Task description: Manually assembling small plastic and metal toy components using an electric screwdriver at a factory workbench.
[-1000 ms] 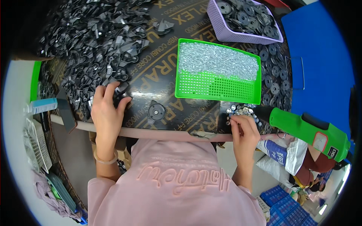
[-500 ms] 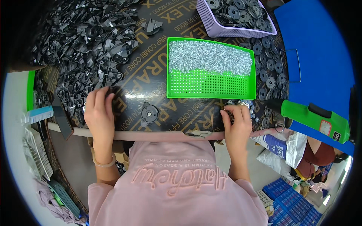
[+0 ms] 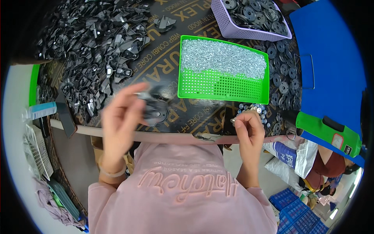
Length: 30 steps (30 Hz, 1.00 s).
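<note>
My left hand (image 3: 121, 119), blurred by motion, grips a dark plastic part (image 3: 156, 95) that is smeared too. It hangs over a round black disc piece (image 3: 161, 116) on the table and hides some of it. Between the thumb and fingers of my right hand (image 3: 252, 125) a small silver metal piece (image 3: 233, 120) is pinched. Just beyond that hand lies a small heap of round metal pieces (image 3: 257, 109). A green tray (image 3: 224, 97) with small silver screw-like pieces (image 3: 222, 56) stands in the middle.
Angular black plastic parts (image 3: 97, 50) are piled at the left. A purple basket (image 3: 249, 33) of black discs stands at the back, with loose discs (image 3: 283, 87) below it. A green and black power tool (image 3: 329, 130) lies at the right, beside a blue panel (image 3: 331, 58).
My left hand has come right from the pile's edge, with a dark plastic part in it, to the disc piece. My right hand has drawn back slightly with a small metal piece in its pinch.
</note>
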Motion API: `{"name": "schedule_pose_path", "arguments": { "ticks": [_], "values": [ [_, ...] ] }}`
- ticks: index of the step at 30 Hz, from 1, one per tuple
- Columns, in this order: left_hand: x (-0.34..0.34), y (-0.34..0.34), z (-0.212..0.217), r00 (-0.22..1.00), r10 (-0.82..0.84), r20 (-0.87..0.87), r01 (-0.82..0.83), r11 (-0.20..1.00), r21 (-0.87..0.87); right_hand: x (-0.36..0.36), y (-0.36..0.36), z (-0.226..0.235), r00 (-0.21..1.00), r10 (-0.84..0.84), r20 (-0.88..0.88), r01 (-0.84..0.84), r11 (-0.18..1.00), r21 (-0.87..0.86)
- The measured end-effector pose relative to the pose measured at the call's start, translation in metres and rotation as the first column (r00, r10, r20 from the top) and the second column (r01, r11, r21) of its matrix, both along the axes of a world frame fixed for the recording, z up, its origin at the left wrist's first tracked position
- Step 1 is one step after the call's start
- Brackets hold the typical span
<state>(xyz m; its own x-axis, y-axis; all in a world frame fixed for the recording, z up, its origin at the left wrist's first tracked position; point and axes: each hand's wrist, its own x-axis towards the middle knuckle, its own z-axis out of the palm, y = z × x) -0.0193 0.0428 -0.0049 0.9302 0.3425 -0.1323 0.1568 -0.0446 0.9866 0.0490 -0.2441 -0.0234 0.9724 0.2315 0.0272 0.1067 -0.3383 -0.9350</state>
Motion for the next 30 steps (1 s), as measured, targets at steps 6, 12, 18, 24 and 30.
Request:
{"name": "schedule_pose_path", "arguments": {
  "ticks": [6,12,18,24,30],
  "values": [
    [0.019,-0.049,-0.015,0.94,-0.338,-0.036,0.327,0.928,-0.18,-0.007,0.028,0.011,0.987,0.144,-0.077,-0.139,0.988,0.071],
    [0.023,-0.055,-0.018,0.889,-0.455,-0.054,0.425,0.862,-0.277,-0.005,0.04,0.018,0.983,0.186,0.011,-0.181,0.968,-0.173],
    [0.02,-0.056,-0.024,0.89,-0.453,-0.049,0.424,0.862,-0.276,-0.006,0.04,0.013,0.988,0.156,-0.015,-0.156,0.972,-0.174],
    [0.02,-0.057,-0.024,0.899,-0.435,-0.061,0.37,0.824,-0.429,-0.007,0.041,0.007,0.995,0.095,0.035,-0.088,0.98,-0.176],
    [0.019,-0.055,-0.022,0.91,-0.407,-0.083,0.32,0.815,-0.483,-0.011,0.029,0.009,0.996,0.049,0.071,-0.041,0.994,-0.106]
  ]
}}
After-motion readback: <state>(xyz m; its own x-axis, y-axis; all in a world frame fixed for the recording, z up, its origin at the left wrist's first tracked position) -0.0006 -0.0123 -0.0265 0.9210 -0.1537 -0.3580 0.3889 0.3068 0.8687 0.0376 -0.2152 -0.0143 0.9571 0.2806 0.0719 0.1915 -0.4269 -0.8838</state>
